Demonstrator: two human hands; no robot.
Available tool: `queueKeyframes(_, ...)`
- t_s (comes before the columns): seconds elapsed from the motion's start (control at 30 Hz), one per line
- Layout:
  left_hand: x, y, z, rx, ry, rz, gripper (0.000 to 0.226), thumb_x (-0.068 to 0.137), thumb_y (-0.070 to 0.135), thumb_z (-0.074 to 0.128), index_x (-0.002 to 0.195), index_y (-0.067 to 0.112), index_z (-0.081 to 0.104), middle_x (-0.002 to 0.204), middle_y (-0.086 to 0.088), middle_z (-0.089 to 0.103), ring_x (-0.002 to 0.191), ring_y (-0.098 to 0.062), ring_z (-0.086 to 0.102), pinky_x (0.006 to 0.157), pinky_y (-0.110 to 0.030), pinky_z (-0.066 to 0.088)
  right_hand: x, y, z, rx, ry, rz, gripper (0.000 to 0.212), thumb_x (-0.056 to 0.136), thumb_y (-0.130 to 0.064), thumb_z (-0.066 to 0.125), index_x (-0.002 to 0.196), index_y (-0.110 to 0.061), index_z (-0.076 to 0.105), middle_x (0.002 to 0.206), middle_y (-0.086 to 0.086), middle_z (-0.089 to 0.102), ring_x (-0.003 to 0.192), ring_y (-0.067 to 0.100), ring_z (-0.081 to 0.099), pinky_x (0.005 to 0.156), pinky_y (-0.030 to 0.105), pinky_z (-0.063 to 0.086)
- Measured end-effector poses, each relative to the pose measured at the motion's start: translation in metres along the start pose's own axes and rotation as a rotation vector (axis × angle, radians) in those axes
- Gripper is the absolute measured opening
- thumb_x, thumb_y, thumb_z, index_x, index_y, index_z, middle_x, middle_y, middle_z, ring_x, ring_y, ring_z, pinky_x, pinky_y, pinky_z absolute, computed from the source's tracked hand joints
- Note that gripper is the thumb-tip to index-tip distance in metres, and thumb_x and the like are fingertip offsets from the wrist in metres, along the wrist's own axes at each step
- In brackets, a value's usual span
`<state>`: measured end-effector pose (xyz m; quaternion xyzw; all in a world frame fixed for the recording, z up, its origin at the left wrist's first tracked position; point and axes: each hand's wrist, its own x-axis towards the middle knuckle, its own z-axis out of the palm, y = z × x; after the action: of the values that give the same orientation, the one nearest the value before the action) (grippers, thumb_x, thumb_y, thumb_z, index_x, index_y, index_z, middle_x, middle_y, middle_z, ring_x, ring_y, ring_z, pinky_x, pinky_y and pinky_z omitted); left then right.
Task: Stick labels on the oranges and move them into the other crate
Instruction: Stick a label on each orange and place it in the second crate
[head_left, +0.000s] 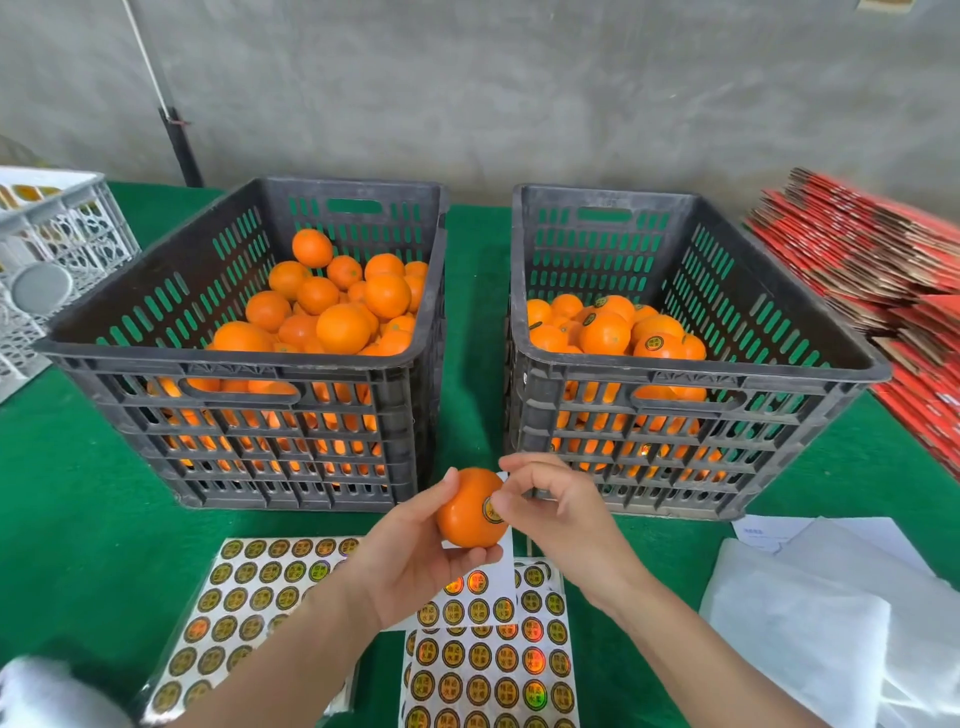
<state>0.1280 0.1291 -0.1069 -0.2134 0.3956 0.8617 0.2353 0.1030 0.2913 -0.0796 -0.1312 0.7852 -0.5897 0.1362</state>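
Head view: the left hand (415, 561) curls its fingers round a round orange fruit (465, 519), held above gold sticker sheets (488, 670) on a green table (78, 519). The right hand (556, 504), fingers curled, presses its thumb onto a round gold label (491, 514) on the fruit. Behind stand two dark plastic crates (234, 374) holding oranges.

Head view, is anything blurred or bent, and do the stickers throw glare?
Head view: sharp in the centre, orange and label crisp; crate rims bow from the wide lens; red cartons at the right edge smear; a white blob bottom left is out of focus; sticker sheets show rainbow glints; light even, shadows soft.
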Motion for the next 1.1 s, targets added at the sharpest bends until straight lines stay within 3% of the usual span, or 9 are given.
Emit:
queueKeyframes(0.2, -0.002, -0.001, 0.005, -0.026, -0.028, 0.023, 0.061, 0.070, 0.036, 0.071, 0.122, 0.006, 0.056, 0.103, -0.023, 0.063, 0.078, -0.037, 0.066, 0.053, -0.031, 0.056, -0.001, -0.001, 0.004, -0.238, 0.085, -0.124, 0.014, 0.086, -0.023, 0.065, 0.074, -0.026, 0.060, 0.115, -0.016, 0.051, 0.113, 0.004, 0.049, 0.099, 0.040, 0.042)
queueKeyframes(0.33, -0.002, 0.000, 0.010, -0.064, -0.044, 0.058, 0.058, 0.071, 0.034, 0.070, 0.120, 0.008, 0.056, 0.095, -0.020, 0.071, 0.079, -0.035, 0.068, 0.053, -0.031, 0.056, -0.006, -0.001, 0.008, -0.343, 0.223, -0.249, 0.012, 0.083, -0.027, 0.067, 0.082, -0.032, 0.055, 0.108, -0.017, 0.051, 0.101, 0.002, 0.052, 0.085, 0.037, 0.050)
queueKeyframes(0.47, -0.007, 0.006, 0.017, -0.024, -0.064, 0.096, 0.061, 0.067, 0.032, 0.072, 0.120, 0.007, 0.056, 0.098, -0.020, 0.071, 0.077, -0.033, 0.068, 0.053, -0.031, 0.056, -0.005, -0.005, -0.003, -0.193, 0.214, -0.159, 0.053, 0.074, -0.038, 0.074, 0.105, -0.053, 0.034, 0.110, -0.026, 0.050, 0.089, -0.002, 0.058, 0.071, 0.020, 0.053)
queueKeyframes(0.57, -0.013, 0.014, 0.028, 0.059, -0.144, 0.156, 0.059, 0.067, 0.033, 0.079, 0.117, 0.007, 0.061, 0.102, -0.019, 0.070, 0.081, -0.029, 0.069, 0.058, -0.030, 0.057, -0.008, -0.007, -0.010, -0.222, 0.121, -0.282, 0.047, 0.082, -0.039, 0.066, 0.114, -0.053, 0.034, 0.116, -0.026, 0.052, 0.101, -0.005, 0.054, 0.083, 0.018, 0.050)
queueKeyframes(0.67, -0.016, 0.029, 0.049, 0.240, -0.286, 0.271, 0.063, 0.061, 0.045, 0.084, 0.112, 0.010, 0.069, 0.104, -0.015, 0.069, 0.090, -0.027, 0.068, 0.069, -0.030, 0.056, -0.009, -0.020, -0.018, -0.302, 0.084, -0.416, 0.055, 0.076, -0.052, 0.064, 0.122, -0.049, 0.035, 0.123, -0.026, 0.044, 0.109, -0.005, 0.048, 0.086, 0.015, 0.046)
queueKeyframes(0.73, -0.015, 0.041, 0.069, 0.347, -0.316, 0.362, 0.062, 0.072, 0.049, 0.075, 0.116, 0.007, 0.064, 0.106, -0.015, 0.068, 0.093, -0.026, 0.067, 0.073, -0.032, 0.057, -0.001, -0.034, -0.028, -0.355, 0.142, -0.490, 0.063, 0.070, -0.041, 0.072, 0.120, -0.048, 0.034, 0.122, -0.023, 0.041, 0.111, -0.007, 0.044, 0.083, 0.007, 0.041)
queueKeyframes(0.9, 0.020, 0.081, 0.128, 0.681, -0.033, 0.740, 0.030, 0.100, 0.034, 0.039, 0.102, 0.017, 0.063, 0.088, -0.010, 0.068, 0.077, -0.021, 0.067, 0.074, -0.039, 0.057, 0.045, -0.071, -0.082, -0.379, 0.374, -0.606, 0.067, 0.061, -0.016, 0.082, 0.116, -0.028, 0.046, 0.112, -0.003, 0.044, 0.104, -0.005, 0.044, 0.084, 0.001, 0.031)
queueKeyframes(0.97, 0.047, 0.098, 0.147, 0.904, 0.063, 0.880, 0.023, 0.100, 0.012, 0.038, 0.113, 0.016, 0.058, 0.093, -0.012, 0.065, 0.072, -0.017, 0.061, 0.072, -0.033, 0.053, 0.083, -0.081, -0.114, -0.434, 0.446, -0.535, 0.066, 0.063, -0.014, 0.081, 0.121, -0.016, 0.050, 0.114, 0.003, 0.045, 0.107, 0.007, 0.046, 0.082, 0.002, 0.028)
queueKeyframes(1.1, 0.095, 0.114, 0.157, 1.667, 0.174, 0.931, 0.030, 0.095, 0.008, 0.046, 0.123, 0.006, 0.057, 0.118, -0.011, 0.061, 0.103, -0.025, 0.057, 0.080, -0.022, 0.038, 0.183, -0.076, -0.178, -0.613, 0.437, -0.160, 0.074, 0.068, -0.014, 0.077, 0.131, -0.013, 0.039, 0.126, 0.012, 0.047, 0.116, 0.026, 0.046, 0.087, 0.028, 0.036)
